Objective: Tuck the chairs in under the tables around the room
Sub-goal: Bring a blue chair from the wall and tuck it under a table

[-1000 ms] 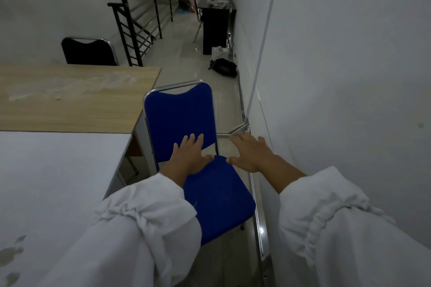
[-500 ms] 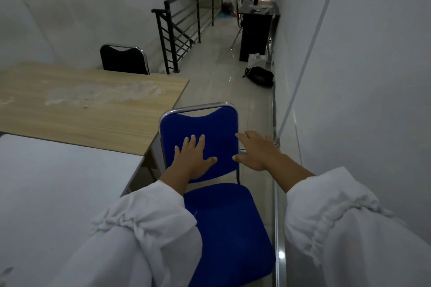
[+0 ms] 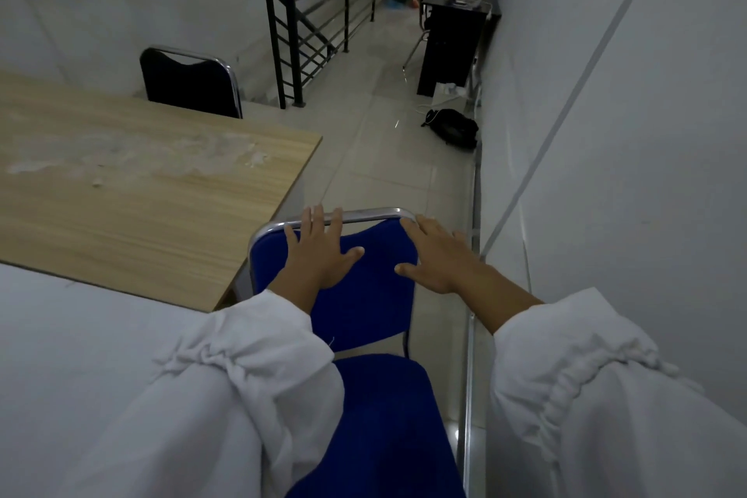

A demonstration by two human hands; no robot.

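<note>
Bare floor [image 3: 388, 158] lay open beyond both hands; the wooden table [image 3: 153, 190] crowded the left hand [image 3: 319, 255], the wall [image 3: 646, 174] hemmed the right hand [image 3: 440, 259].

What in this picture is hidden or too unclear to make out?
Head view only:
- Blue chair: legs hidden below its seat and the white sleeves.
- Black chair: seat and legs hidden behind the wooden table.
- Items on the dark desk: too small and dim to name.
- Left hand and right hand: palms hidden, so grip is unclear.

Plain office landing, wooden table [image 3: 153, 190], stair railing [image 3: 315, 24]
</note>
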